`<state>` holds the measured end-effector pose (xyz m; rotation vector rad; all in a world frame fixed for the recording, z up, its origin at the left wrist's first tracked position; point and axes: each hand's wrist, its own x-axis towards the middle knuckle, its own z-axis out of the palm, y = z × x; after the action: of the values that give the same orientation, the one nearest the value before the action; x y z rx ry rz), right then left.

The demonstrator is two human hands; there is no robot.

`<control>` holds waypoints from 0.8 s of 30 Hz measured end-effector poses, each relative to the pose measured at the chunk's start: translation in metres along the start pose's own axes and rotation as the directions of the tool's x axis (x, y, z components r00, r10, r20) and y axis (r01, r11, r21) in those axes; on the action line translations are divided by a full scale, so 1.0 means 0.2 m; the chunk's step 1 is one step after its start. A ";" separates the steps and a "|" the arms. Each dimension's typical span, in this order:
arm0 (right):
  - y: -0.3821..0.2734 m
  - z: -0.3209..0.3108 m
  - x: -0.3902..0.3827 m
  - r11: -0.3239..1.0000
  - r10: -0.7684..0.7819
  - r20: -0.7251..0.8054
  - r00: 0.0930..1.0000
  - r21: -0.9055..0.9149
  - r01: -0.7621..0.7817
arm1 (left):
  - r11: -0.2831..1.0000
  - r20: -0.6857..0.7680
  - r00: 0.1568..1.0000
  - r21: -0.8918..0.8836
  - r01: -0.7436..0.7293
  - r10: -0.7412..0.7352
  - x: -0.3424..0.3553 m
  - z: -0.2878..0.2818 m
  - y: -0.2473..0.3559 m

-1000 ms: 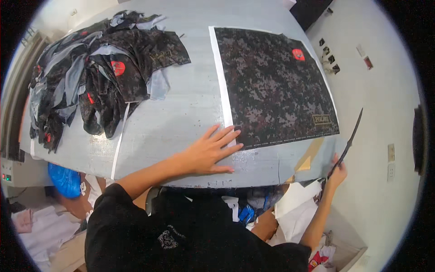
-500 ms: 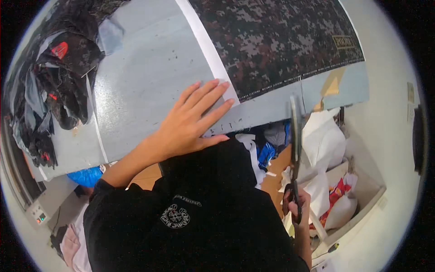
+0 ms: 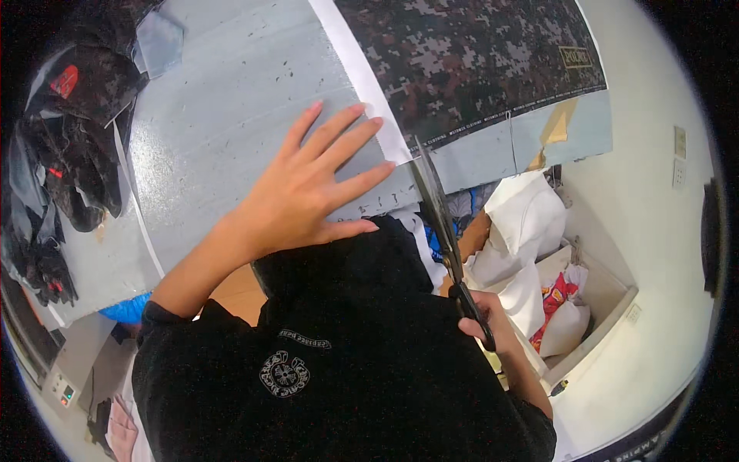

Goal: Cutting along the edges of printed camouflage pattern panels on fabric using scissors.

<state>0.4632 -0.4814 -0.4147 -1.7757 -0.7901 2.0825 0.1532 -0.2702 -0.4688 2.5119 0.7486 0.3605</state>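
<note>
Since the scissors [image 3: 443, 219] have their tips right at the bottom-left corner of the camo panel [image 3: 477, 69], I'd worry about accuracy there most. Panel's lying at the upper middle to upper right of the frame, on the grey table [image 3: 231, 100]. Left hand [image 3: 296, 185] is spread wide, fingertips over or right by the white strip [image 3: 356, 69] along the panel's left side; can't tell how hard it presses. Right hand [image 3: 502, 329], lower right of centre, is wrapped round the scissor handles. Can't tell if the tips are over or under the sheet, or how far the blades gape.

My two cents: hold the corner flat, slide the lower blade under, use long smooth snips, and mind that index finger, it's awfully near the tips.

Headcount: one panel, one pair of scissors, two hands, one tan tape patch [image 3: 556, 131] at upper right, two wall plates [image 3: 680, 142] further right, one pale bin [image 3: 596, 333] lower right. Dark heap [image 3: 92, 92] at upper left: too tangled to count, sorry.
</note>
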 end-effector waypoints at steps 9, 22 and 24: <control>-0.07 0.16 0.09 0.988 -0.047 -0.168 0.985 -0.150 0.022 | 0.999 -0.021 0.999 -0.047 -0.025 0.024 -0.04 0.01 -0.07; -0.18 0.17 0.17 0.995 -0.071 -0.122 0.990 -0.085 0.061 | 0.998 -0.005 1.000 -0.063 -0.004 0.004 0.00 -0.03 -0.11; -0.27 0.19 0.21 0.996 0.000 -0.128 0.992 -0.091 -0.011 | 0.998 -0.003 1.000 -0.061 -0.003 0.003 0.00 -0.04 -0.11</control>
<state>0.4109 -0.4224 -0.4137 -1.9397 -0.8580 1.9414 0.1393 -0.2506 -0.4734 2.4558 0.7243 0.3821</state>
